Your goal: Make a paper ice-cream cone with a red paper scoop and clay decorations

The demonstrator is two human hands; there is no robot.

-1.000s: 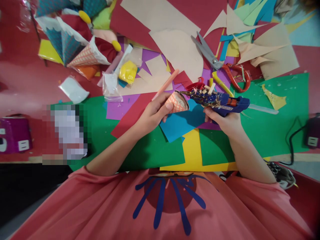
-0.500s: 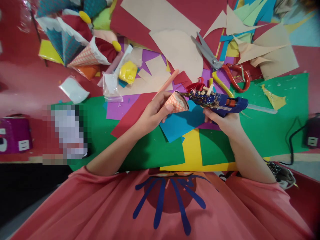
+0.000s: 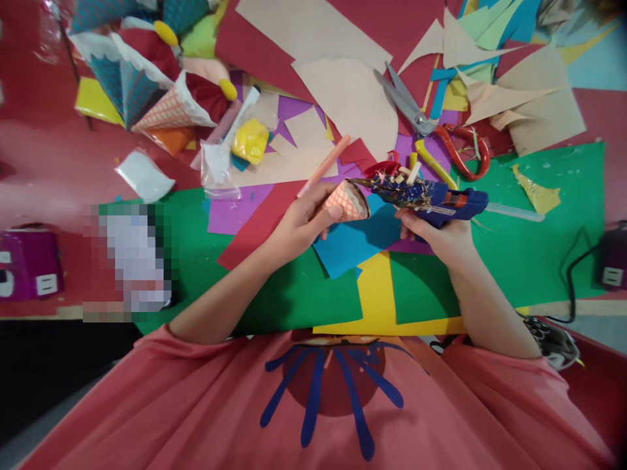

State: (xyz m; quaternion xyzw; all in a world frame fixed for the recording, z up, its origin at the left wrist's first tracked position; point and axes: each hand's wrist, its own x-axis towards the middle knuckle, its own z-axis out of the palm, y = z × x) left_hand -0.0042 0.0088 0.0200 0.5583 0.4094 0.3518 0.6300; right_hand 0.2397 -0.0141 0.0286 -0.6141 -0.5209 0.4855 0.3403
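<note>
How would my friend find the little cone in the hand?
Find the long green sheet before the person. Around its middle, the left hand holds a small orange-checked cone, open end towards the blue glue gun. Unlike the bigger cones at top left, its rim looks dark, not white.

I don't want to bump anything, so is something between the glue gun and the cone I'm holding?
Nothing visible: the nozzle of the glue gun in your right hand is right at the open rim of the checked cone in your left hand. Whether they touch, I can't tell.
</note>
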